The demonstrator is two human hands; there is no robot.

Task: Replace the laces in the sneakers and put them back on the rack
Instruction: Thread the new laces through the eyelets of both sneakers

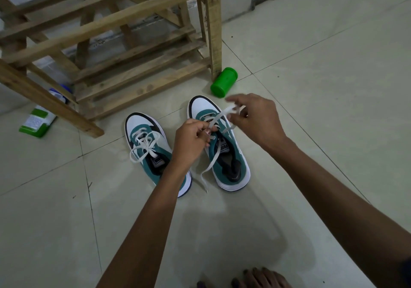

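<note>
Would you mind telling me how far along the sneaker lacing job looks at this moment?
Done: the left teal-and-white sneaker is laced, its white lace tied in a bow. In hand: the left hand and right hand both pinch the flat white lace over the right teal-and-white sneaker; one end trails onto the tiled floor. Left: finish threading, tie, and return both sneakers to the wooden slatted rack.

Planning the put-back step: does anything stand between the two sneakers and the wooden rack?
No. Bare floor lies between the sneakers and the rack; the green container lies off by its right leg.
</note>
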